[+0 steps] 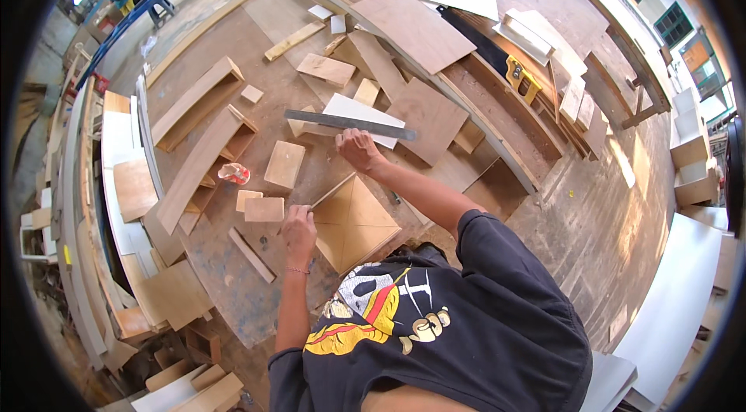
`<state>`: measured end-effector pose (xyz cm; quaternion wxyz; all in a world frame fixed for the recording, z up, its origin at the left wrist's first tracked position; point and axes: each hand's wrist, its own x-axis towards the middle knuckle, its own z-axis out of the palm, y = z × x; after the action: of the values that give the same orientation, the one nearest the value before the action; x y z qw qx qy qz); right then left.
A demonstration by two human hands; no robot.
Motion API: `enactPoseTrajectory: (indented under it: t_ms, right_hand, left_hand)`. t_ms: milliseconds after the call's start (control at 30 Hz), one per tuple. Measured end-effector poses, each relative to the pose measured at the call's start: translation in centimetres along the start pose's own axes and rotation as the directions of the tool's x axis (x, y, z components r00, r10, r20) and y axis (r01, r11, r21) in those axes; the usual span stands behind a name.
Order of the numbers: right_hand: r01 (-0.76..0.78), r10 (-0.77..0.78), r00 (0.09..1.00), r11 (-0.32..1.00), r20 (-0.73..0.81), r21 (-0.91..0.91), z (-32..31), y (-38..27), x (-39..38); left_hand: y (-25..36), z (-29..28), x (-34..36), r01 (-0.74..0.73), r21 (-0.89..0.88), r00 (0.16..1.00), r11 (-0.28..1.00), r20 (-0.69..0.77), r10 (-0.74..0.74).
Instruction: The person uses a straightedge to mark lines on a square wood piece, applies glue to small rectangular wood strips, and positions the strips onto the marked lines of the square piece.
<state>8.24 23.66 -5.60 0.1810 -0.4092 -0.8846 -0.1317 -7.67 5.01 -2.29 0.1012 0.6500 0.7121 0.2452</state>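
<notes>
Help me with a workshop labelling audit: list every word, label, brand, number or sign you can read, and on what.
None reads clearly enough to quote.
Dark shirt: multicoloured print with shapes like letters, no certain word.
Yellow saw handle: dark marks, too small.
Red and white container: any printing too blurred.
Metal straightedge: no markings legible.
Square wooden panel: crossing lines, no readable writing.
</notes>
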Motion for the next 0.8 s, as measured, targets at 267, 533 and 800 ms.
enactPoseTrajectory:
  t_ms: [267,533,800]
  right_hand:
    - [-0.061,0.061,0.995,0.998,-0.074,0.010,-0.4,-0.6,0.4]
    - [-0.417,0.315,0.907,0.582,0.280,0.698,-3.8,0.1,-0.7]
    - [-0.708,0.052,0.685,-0.190,0.727,0.680,-5.1,0.0,-2.0]
  left_hand:
    - [0.2,-0.1,0.1,-0.007,0.031,1.000,0.999,-0.023,0.008]
    - [-0.4,0.6,0.6,0.003,0.023,1.000,1.000,-0.025,-0.002]
    - [-0.2,0.7,0.7,0.042,-0.043,0.996,0.998,-0.075,-0.045]
